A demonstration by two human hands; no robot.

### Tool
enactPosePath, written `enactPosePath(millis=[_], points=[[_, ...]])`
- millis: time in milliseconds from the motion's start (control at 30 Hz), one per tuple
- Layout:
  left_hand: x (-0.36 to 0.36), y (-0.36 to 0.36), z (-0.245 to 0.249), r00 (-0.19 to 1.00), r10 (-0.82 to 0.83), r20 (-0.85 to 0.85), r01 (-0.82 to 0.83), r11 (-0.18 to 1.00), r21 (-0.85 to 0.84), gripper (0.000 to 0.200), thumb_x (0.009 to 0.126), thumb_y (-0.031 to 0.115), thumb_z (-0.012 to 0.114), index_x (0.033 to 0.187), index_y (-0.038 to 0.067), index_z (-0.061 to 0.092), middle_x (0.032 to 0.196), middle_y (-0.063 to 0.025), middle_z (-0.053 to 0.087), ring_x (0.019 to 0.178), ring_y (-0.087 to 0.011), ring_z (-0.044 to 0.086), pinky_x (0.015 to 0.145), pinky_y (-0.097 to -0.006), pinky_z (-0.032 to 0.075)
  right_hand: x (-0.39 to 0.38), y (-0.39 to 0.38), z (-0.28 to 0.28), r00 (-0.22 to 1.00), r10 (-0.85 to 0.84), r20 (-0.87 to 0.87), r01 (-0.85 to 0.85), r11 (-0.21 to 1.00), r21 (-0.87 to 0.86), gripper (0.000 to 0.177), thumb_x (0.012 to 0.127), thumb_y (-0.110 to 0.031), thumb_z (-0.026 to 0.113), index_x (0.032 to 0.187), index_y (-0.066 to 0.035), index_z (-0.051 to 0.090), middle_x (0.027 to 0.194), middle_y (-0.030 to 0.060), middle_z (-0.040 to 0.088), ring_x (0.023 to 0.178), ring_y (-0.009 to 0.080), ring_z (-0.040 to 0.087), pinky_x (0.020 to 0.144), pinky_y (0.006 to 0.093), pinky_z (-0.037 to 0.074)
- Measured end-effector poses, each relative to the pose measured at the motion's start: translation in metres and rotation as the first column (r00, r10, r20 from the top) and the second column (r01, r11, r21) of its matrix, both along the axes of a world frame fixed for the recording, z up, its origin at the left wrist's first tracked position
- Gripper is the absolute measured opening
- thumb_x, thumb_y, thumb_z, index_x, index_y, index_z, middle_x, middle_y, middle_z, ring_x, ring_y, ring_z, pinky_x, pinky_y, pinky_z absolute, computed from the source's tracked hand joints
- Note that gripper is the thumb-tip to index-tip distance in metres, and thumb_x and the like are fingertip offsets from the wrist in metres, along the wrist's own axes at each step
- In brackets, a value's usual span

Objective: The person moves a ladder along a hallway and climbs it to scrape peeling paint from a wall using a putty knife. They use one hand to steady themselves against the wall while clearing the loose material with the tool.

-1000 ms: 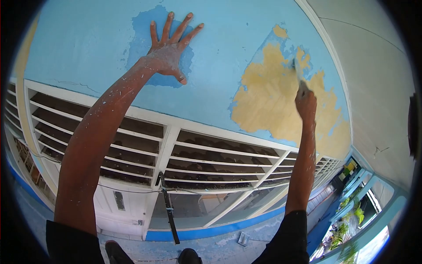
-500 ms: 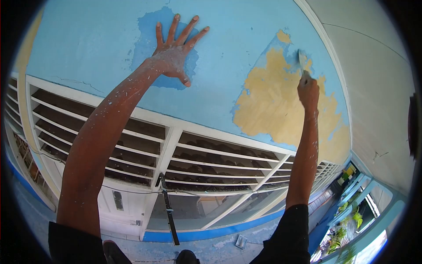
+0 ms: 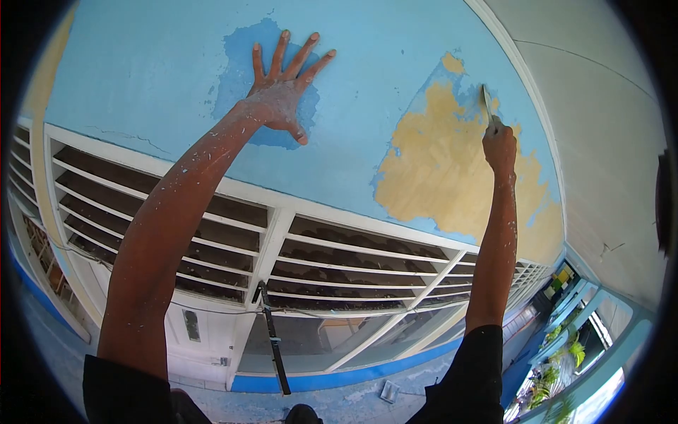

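Observation:
My left hand (image 3: 282, 88) is pressed flat on the light blue wall (image 3: 141, 71), fingers spread, over a darker blue patch (image 3: 240, 63) where paint has come off. My right hand (image 3: 500, 146) is raised and closed around the handle of a scraper (image 3: 487, 104). The blade points up and touches the wall at the upper edge of a large bare tan patch (image 3: 438, 169) of stripped paint. Both forearms are speckled with white paint flakes.
Below the wall runs a white louvred vent frame (image 3: 282, 233) with dark slats. A dark pole (image 3: 272, 339) leans below it, and a small tool (image 3: 388, 391) lies on the blue floor. A white ceiling (image 3: 600, 127) meets the wall at right; plants (image 3: 558, 367) stand lower right.
My right hand has pushed the scraper upward along the wall to the top edge of the tan patch. My left hand has stayed flat on the wall.

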State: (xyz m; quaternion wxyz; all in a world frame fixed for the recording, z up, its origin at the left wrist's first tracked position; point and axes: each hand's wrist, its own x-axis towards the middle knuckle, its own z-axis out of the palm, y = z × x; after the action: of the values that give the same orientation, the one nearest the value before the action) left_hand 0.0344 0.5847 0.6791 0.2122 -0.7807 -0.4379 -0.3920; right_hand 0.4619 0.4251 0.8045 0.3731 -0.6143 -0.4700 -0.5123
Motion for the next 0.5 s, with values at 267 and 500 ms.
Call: enactPosePath(millis=[267,500], points=[[-0.001,-0.001,0.003,0.999,0.039,-0.034,-0.039,0.999,-0.019,0.172,0.034,0.051,0.104,0.167,0.038,-0.004,0.175,-0.0012,-0.02,0.156,-0.039,-0.027,0.118,-0.075,-0.015,0.025,0.005,-0.009,0.997,-0.058,0.047,0.059,0.998,-0.001,0.038,0.102,-0.033,0.056,0.092,0.0,0.071,0.083,0.0345,0.068,0.086,0.0531,0.068,0.076,0.0603,0.055],[-0.002,0.002,-0.002,1.0,-0.01,-0.025,0.01,1.0,-0.004,0.171,0.035,0.052,0.104,0.167,0.038,-0.005,0.175,-0.0015,-0.019,0.156,-0.0388,-0.028,0.118,-0.0756,-0.015,0.033,-0.013,0.027,0.993,-0.03,-0.117,0.027,0.999,-0.027,0.036,0.103,-0.03,0.053,0.099,-0.001,0.073,0.082,0.0306,0.071,0.083,0.0519,0.07,0.073,0.0584,0.056]])
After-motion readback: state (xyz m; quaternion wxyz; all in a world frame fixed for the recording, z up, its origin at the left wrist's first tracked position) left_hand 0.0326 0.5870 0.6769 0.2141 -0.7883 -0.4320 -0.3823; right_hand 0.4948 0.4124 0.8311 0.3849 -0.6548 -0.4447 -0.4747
